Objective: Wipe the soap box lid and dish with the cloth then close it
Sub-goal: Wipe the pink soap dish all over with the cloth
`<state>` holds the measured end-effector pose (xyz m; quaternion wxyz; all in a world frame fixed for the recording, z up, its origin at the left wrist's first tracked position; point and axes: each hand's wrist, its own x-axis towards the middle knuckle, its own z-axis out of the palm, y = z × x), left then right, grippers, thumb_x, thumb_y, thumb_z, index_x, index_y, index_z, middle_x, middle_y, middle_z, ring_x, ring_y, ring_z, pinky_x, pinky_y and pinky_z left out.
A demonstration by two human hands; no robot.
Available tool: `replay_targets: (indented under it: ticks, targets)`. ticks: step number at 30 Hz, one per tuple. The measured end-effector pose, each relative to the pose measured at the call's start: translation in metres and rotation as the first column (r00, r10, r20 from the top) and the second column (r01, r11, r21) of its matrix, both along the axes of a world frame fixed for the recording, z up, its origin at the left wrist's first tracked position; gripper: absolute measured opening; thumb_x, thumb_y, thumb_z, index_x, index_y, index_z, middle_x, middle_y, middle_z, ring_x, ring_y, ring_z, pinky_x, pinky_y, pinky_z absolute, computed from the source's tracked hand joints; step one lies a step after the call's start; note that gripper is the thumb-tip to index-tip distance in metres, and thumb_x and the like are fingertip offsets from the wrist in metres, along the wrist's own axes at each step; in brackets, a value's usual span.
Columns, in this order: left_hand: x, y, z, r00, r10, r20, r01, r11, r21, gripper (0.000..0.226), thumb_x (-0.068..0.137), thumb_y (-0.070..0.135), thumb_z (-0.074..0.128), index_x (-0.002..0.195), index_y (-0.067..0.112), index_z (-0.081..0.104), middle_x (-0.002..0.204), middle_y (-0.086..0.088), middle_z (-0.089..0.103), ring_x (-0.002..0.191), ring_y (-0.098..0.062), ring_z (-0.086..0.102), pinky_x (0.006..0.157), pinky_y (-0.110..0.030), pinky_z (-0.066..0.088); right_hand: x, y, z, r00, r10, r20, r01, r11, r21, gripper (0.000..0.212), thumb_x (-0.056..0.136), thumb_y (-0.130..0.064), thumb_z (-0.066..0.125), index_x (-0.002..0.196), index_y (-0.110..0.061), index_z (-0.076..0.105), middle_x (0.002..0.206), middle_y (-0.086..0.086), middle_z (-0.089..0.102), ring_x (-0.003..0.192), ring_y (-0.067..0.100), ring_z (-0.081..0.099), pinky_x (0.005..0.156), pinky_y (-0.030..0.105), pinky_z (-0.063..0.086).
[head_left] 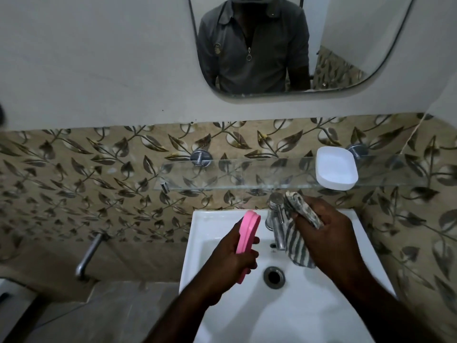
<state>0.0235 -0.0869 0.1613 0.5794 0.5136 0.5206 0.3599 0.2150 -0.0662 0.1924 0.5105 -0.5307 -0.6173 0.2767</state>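
Tech 1: Grip status, left hand (pixel 231 258)?

Tech 2: Fingers and thumb are curled round the lower half of the pink lid (pixel 247 231). The lid is held above the sink (pixel 210 219), over the left part of the basin.

Tech 1: Lid orientation?

Tech 2: It stands on edge with its thin rim toward the camera. The long axis runs from 6 o'clock to just past 12 o'clock, upper end free. Which broad face is the hollow one cannot be told.

Tech 1: Right hand (pixel 331 233)?

Tech 2: It is at 3 o'clock from the lid, fingers closed on a bunched striped cloth (pixel 296 243). One end of the cloth sticks up past the knuckles and the rest hangs toward 6 o'clock. Cloth and lid are apart, with the tap (pixel 275 219) between them.

Tech 1: Dish?

Tech 2: The white dish (pixel 336 168) sits on the glass shelf (pixel 247 174), at 1 o'clock from the lid and well apart from it. Only plain white surface shows in it.

Tech 1: Surroundings?

Tech 2: The drain (pixel 274 277) lies in the basin at 5 o'clock from the lid. A mirror (pixel 346 33) hangs at 12 o'clock.
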Motion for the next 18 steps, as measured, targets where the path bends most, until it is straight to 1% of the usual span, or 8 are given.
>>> replay_targets:
  ticks: [2,3,5,7,10,12,15,18]
  targets:
    - [0.004,0.001,0.006,1.000,-0.020,-0.019,0.019,0.999,-0.048,0.049,0.064,0.014,0.057,0.106,0.038,0.061,0.100,-0.003,0.068,0.079,-0.019,0.062,0.068,-0.033,0.051,-0.011,-0.006,0.009,0.913,0.074,0.401,-0.198,0.940,0.277,0.039,0.083,-0.004,0.058,0.115,-0.025,0.068,0.119,-0.003,0.068,0.102,0.013,0.063,0.087,0.028,0.050]
    - [0.006,0.000,0.010,0.999,-0.020,-0.035,0.018,0.998,-0.068,0.036,0.067,0.017,0.055,0.095,0.038,0.063,0.087,-0.001,0.068,0.072,-0.020,0.058,0.064,-0.033,0.048,-0.017,-0.012,0.006,0.810,0.076,0.581,-0.328,0.880,0.343,0.043,0.082,-0.008,0.054,0.120,-0.022,0.066,0.127,0.000,0.064,0.101,0.018,0.061,0.083,0.028,0.050]
    - [0.009,-0.001,0.019,0.996,-0.034,-0.081,0.028,0.997,-0.073,0.016,0.072,0.025,0.051,0.076,0.036,0.061,0.063,0.006,0.060,0.060,-0.018,0.050,0.057,-0.029,0.042,-0.021,-0.015,-0.003,0.657,0.061,0.751,-0.464,0.818,0.340,0.049,0.080,-0.013,0.048,0.125,-0.024,0.064,0.135,0.003,0.060,0.090,0.022,0.059,0.069,0.028,0.051]
    - [0.010,-0.003,0.025,0.993,-0.035,-0.116,0.026,0.997,-0.078,0.013,0.070,0.023,0.052,0.074,0.033,0.059,0.060,0.005,0.058,0.058,-0.019,0.049,0.054,-0.027,0.042,-0.020,-0.010,-0.008,0.643,0.077,0.762,-0.435,0.856,0.280,0.052,0.081,-0.018,0.047,0.131,-0.030,0.057,0.141,-0.001,0.054,0.089,0.023,0.058,0.063,0.029,0.054]
    - [0.010,-0.003,0.027,0.989,-0.027,-0.147,0.010,0.993,-0.119,0.024,0.064,0.016,0.054,0.086,0.025,0.060,0.080,-0.003,0.061,0.067,-0.020,0.055,0.054,-0.027,0.044,-0.021,-0.002,-0.011,0.726,0.070,0.684,-0.334,0.906,0.261,0.056,0.080,-0.018,0.044,0.134,-0.031,0.052,0.142,-0.005,0.053,0.089,0.027,0.059,0.064,0.034,0.056]
    - [0.011,-0.004,0.028,0.980,-0.032,-0.197,0.011,0.995,-0.103,0.012,0.072,0.016,0.054,0.082,0.019,0.060,0.073,-0.003,0.062,0.062,-0.018,0.056,0.053,-0.026,0.044,-0.028,-0.009,-0.011,0.681,0.073,0.728,-0.382,0.884,0.269,0.054,0.081,-0.012,0.045,0.131,-0.026,0.057,0.140,-0.002,0.055,0.087,0.025,0.060,0.067,0.029,0.053]
    - [0.010,-0.007,0.030,0.973,-0.039,-0.226,0.029,0.999,-0.045,0.021,0.080,0.011,0.053,0.067,0.027,0.054,0.050,0.010,0.054,0.048,-0.011,0.049,0.049,-0.022,0.040,-0.026,-0.013,-0.014,0.638,0.107,0.763,-0.482,0.828,0.287,0.052,0.080,-0.013,0.047,0.129,-0.027,0.061,0.140,-0.002,0.055,0.083,0.022,0.058,0.062,0.025,0.051]
    - [0.011,-0.006,0.029,0.981,-0.001,-0.195,-0.008,0.999,-0.046,0.021,0.065,0.015,0.056,0.071,0.034,0.055,0.063,0.004,0.055,0.054,-0.013,0.048,0.047,-0.022,0.041,-0.022,-0.003,-0.012,0.738,0.100,0.668,-0.351,0.901,0.253,0.058,0.080,-0.016,0.047,0.134,-0.036,0.051,0.144,-0.010,0.050,0.089,0.024,0.058,0.065,0.034,0.056]
